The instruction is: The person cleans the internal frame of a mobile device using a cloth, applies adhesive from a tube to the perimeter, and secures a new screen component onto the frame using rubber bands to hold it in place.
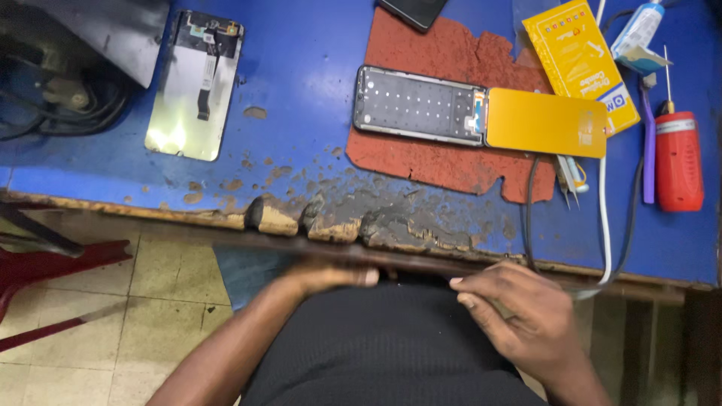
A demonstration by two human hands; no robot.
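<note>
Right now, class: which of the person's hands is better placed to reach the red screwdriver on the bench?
The right hand. It rests at the bench edge on the same side as the red screwdriver; the left hand is farther off.

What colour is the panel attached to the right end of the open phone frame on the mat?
Plain orange-yellow panel, clearest in the head view.

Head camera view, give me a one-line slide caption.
Both hands, left and right, hold a thin dark panel edge-on below a worn blue workbench.

Red screwdriver, yellow pkg, tweezers
</note>
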